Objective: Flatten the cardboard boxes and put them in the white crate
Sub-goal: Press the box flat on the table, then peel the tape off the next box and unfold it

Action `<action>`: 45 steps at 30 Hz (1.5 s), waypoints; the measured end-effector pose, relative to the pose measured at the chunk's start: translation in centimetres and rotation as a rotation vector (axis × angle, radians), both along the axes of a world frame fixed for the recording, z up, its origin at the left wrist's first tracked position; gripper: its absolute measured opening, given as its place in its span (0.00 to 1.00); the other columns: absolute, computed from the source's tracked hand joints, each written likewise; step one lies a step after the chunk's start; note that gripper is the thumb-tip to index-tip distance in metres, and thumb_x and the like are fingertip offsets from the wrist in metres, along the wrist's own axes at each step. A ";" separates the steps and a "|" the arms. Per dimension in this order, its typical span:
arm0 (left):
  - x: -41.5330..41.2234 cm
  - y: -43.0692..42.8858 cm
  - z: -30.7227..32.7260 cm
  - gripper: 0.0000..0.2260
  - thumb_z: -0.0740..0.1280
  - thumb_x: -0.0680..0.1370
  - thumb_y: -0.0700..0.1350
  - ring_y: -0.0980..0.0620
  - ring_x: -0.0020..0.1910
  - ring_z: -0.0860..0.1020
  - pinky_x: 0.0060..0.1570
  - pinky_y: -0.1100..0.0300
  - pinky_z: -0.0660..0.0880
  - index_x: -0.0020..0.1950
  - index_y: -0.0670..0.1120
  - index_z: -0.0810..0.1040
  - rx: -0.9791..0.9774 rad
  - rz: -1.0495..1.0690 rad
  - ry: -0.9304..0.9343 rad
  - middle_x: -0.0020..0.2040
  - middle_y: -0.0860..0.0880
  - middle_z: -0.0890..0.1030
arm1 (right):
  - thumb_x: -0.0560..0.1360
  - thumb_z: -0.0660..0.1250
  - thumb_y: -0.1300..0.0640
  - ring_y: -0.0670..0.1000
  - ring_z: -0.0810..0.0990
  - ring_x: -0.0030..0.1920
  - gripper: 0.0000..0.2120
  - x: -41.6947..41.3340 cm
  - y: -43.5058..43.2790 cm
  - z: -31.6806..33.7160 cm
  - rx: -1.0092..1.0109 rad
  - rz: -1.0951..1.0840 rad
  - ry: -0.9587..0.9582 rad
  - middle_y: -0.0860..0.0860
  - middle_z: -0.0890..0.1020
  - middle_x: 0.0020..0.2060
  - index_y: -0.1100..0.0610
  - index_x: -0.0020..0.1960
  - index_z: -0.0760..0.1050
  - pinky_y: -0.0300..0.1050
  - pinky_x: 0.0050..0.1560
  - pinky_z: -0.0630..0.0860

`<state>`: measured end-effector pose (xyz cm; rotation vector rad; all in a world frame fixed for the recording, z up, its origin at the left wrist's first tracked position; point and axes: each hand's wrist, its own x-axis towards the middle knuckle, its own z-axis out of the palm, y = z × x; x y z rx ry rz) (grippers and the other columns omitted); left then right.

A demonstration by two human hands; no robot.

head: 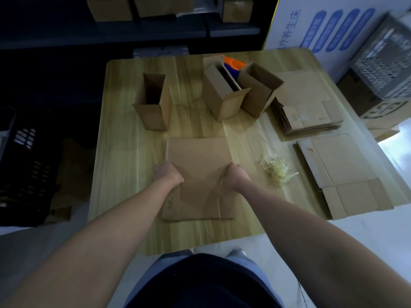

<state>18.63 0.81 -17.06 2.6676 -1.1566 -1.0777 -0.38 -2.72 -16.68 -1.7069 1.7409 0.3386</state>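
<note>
Clasping the flattened cardboard box on the worktop, the left hand and right hand each close their grip on a side edge. Its long axis runs away from the person. The white crate stands far right, nearer the right hand.

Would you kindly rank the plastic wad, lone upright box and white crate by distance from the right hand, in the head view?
1. Plastic wad, beside the right hand.
2. Lone upright box, back left.
3. White crate, off-table, far right.
</note>
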 end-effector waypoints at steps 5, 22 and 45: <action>4.3 1.5 0.0 0.37 0.74 0.71 0.41 0.40 0.69 0.64 0.64 0.51 0.66 0.74 0.41 0.55 0.154 0.194 -0.120 0.71 0.39 0.61 | 0.79 0.59 0.56 0.58 0.69 0.68 0.24 5.7 0.8 0.7 0.027 0.215 -0.049 0.61 0.68 0.68 0.66 0.71 0.61 0.46 0.65 0.66; 7.8 -5.6 6.5 0.35 0.69 0.74 0.41 0.39 0.74 0.56 0.70 0.46 0.60 0.76 0.51 0.54 -0.675 -0.114 -0.288 0.76 0.42 0.53 | 0.78 0.65 0.53 0.58 0.68 0.69 0.28 8.3 -4.8 6.8 -0.040 0.141 -0.224 0.58 0.67 0.71 0.61 0.74 0.62 0.50 0.66 0.67; 1.8 -8.5 18.9 0.04 0.68 0.76 0.40 0.52 0.46 0.75 0.45 0.58 0.69 0.44 0.48 0.75 -0.667 -0.493 0.208 0.44 0.52 0.77 | 0.74 0.66 0.45 0.58 0.62 0.71 0.15 4.9 -8.4 18.5 -0.478 0.346 -0.274 0.53 0.72 0.64 0.51 0.57 0.75 0.57 0.65 0.66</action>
